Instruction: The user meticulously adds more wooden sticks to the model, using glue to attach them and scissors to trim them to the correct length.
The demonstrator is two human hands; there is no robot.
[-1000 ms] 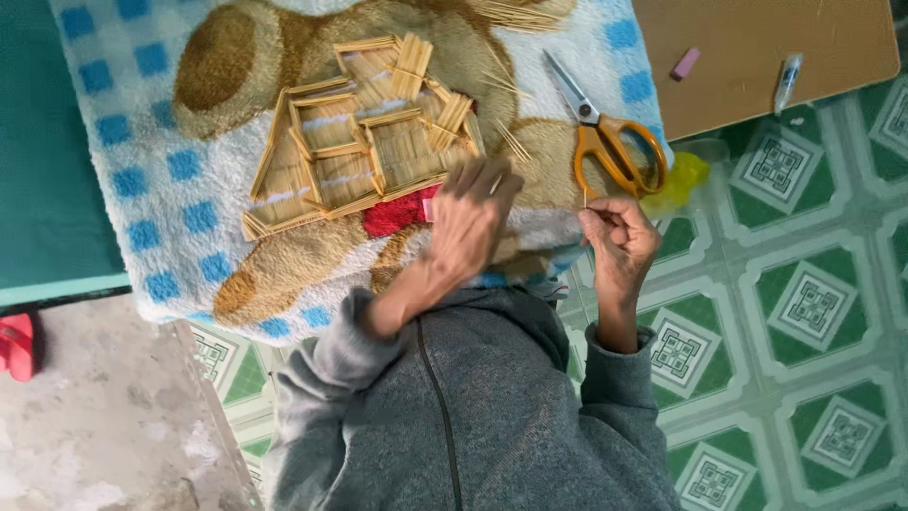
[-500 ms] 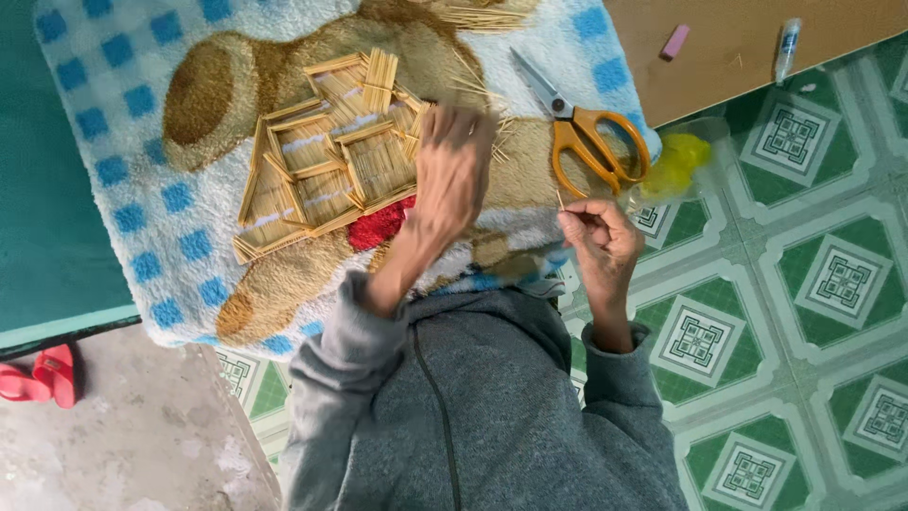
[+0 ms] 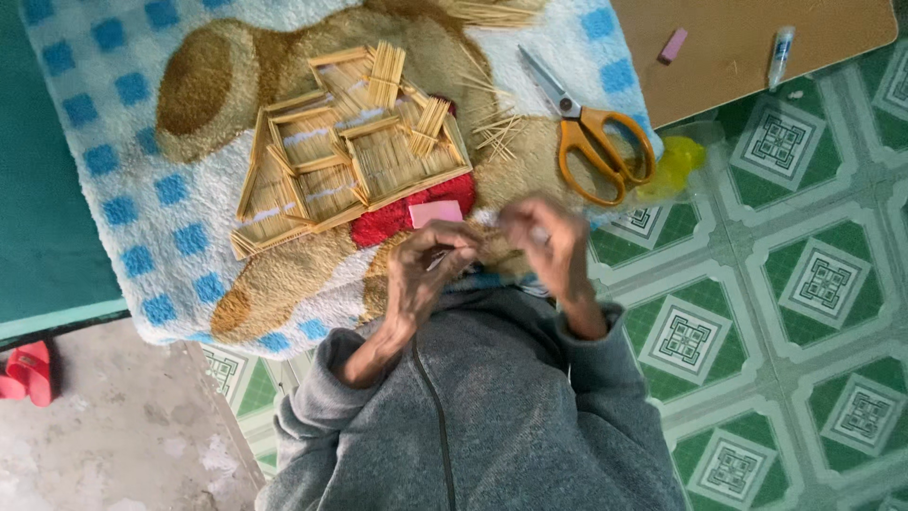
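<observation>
Both hands were blurred with movement, so I could not tell what lay between the fingertips, or whether they were clamped on anything; only a thin pale sliver showed beside the left hand (image 3: 427, 270). The right hand (image 3: 547, 241) hid part of the rug's edge, and a heap of loose sticks (image 3: 492, 11) was cut off at the top, at twelve o'clock.

The little stick house (image 3: 345, 151) lay flat on the fleecy bear rug (image 3: 142, 203), at about eleven o'clock from the hands and well apart from them. It was pale straw-coloured, built of framed panels filled with close rows of sticks, with short bundles laid crosswise on top. A pink card (image 3: 435, 211) lay just below it, and orange-handled scissors (image 3: 596, 142) rested at one o'clock.

Half a second before, the left hand had been stretched out over the house; now it was drawn back and the two hands had come close together above the grey jacket (image 3: 473, 416).
</observation>
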